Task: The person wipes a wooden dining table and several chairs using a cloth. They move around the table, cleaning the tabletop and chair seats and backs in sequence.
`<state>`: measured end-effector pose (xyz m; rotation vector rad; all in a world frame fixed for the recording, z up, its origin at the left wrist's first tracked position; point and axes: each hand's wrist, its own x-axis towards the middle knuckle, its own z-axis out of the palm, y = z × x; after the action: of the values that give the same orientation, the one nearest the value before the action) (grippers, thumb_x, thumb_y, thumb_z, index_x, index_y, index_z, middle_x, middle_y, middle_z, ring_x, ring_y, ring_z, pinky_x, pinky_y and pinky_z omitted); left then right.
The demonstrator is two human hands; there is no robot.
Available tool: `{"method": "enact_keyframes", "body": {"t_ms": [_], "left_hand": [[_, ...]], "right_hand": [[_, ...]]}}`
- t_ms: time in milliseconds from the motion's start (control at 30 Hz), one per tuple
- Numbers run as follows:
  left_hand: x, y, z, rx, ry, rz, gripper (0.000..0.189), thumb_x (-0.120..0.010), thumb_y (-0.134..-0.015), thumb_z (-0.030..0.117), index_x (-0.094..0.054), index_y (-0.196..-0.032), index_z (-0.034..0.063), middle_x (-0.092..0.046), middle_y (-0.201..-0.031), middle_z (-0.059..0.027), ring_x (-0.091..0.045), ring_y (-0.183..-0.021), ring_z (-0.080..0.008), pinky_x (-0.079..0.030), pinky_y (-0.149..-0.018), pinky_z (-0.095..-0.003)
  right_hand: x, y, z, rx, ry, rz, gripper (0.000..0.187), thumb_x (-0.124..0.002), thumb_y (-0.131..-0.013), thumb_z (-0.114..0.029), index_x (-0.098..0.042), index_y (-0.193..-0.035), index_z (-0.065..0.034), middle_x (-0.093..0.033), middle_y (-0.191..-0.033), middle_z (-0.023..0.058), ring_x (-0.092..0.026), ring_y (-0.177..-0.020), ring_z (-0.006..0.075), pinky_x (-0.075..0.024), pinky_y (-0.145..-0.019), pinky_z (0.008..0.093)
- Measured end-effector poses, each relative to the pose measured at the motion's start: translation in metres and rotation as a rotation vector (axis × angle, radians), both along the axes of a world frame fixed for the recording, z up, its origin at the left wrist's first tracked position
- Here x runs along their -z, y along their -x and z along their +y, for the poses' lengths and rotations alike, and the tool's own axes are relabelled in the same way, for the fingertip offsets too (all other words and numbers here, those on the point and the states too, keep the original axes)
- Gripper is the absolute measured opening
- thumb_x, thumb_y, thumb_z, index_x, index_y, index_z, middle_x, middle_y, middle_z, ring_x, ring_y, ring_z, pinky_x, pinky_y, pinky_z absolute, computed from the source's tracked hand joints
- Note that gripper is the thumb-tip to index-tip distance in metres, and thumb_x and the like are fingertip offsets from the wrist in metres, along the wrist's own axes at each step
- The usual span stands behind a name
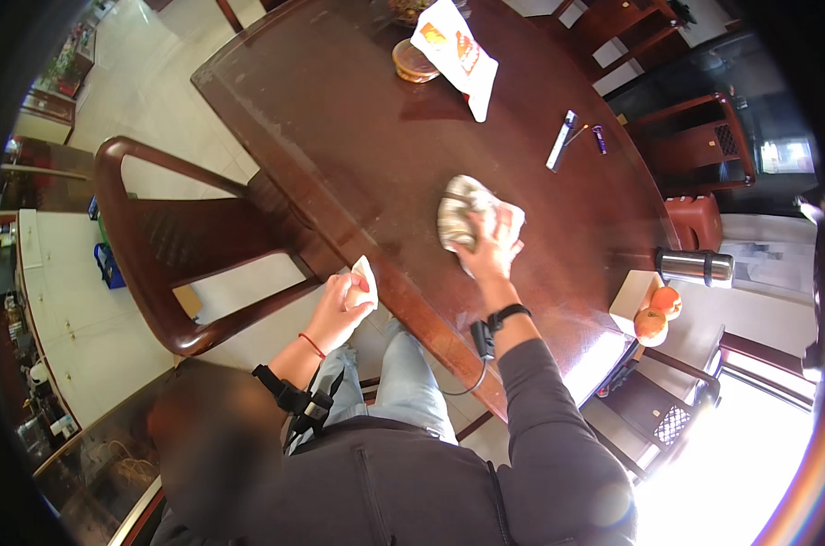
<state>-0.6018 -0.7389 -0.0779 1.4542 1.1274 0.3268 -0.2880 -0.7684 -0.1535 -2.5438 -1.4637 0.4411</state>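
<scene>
My right hand [491, 246] presses on a crumpled, light patterned cloth [461, 208] that lies on the dark reddish-brown wooden table [358, 170]. Its fingers are spread over the cloth's right part, and the cloth looks slightly blurred. My left hand [344, 304], with a red string at the wrist, is beside the table's near edge. Between its thumb and fingers it pinches a small white piece, perhaps tissue or paper [364, 276]. Both forearms wear black straps with small devices.
A white printed bag [463, 61] leans over a round lidded container [412, 63] at the far side. Rightward lie a ruler-like strip [561, 142] and a small purple item [599, 139]. A steel flask [695, 267], a box [632, 297] and round fruits [651, 326] stand at the right edge. A wooden chair [180, 239] stands left.
</scene>
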Motion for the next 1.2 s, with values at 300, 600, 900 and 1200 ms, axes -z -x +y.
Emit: {"method": "enact_keyframes", "body": {"t_ms": [300,600,900,1200], "left_hand": [[0.008,-0.035,0.024,-0.046,-0.034,0.131,0.029,-0.074,-0.079,0.011,-0.057,-0.103,0.0113,-0.048,-0.114,-0.012,-0.051,-0.11,-0.0269,-0.044,-0.094,-0.035],[0.001,-0.05,0.038,-0.074,-0.152,0.191,0.031,-0.073,-0.078,0.01,-0.056,-0.103,0.0105,-0.051,-0.108,-0.0113,-0.052,-0.105,-0.0253,-0.045,-0.086,-0.0314],[-0.01,-0.028,0.028,-0.118,-0.155,0.316,0.032,-0.069,-0.081,0.011,-0.054,-0.11,0.0109,-0.052,-0.103,-0.0084,-0.055,-0.095,-0.0226,-0.045,-0.086,-0.0299],[-0.019,-0.026,0.041,-0.114,-0.135,0.104,0.028,-0.068,-0.081,0.006,-0.053,-0.105,0.0106,-0.05,-0.106,-0.0087,-0.05,-0.106,-0.0222,-0.04,-0.094,-0.0312]], "right_hand": [[0.021,-0.073,0.029,0.376,-0.154,0.006,0.065,-0.077,-0.075,-0.038,-0.053,-0.134,-0.0277,-0.04,-0.143,0.0248,-0.03,-0.137,0.043,-0.0375,-0.108,0.051],[-0.001,-0.175,0.19,0.176,-0.306,0.021,0.056,-0.074,-0.079,-0.031,-0.055,-0.131,-0.0282,-0.039,-0.146,0.0222,-0.038,-0.133,0.0416,-0.0415,-0.105,0.0489],[0.046,-0.214,0.197,0.074,-0.16,-0.056,0.069,-0.073,-0.078,-0.042,-0.047,-0.14,-0.0294,-0.03,-0.151,0.027,-0.029,-0.14,0.0448,-0.0279,-0.114,0.0497],[0.0,0.021,0.045,-0.308,0.007,0.108,0.059,-0.072,-0.076,-0.03,-0.053,-0.131,-0.0339,-0.031,-0.152,0.0208,-0.025,-0.142,0.04,-0.0282,-0.112,0.055]]}}
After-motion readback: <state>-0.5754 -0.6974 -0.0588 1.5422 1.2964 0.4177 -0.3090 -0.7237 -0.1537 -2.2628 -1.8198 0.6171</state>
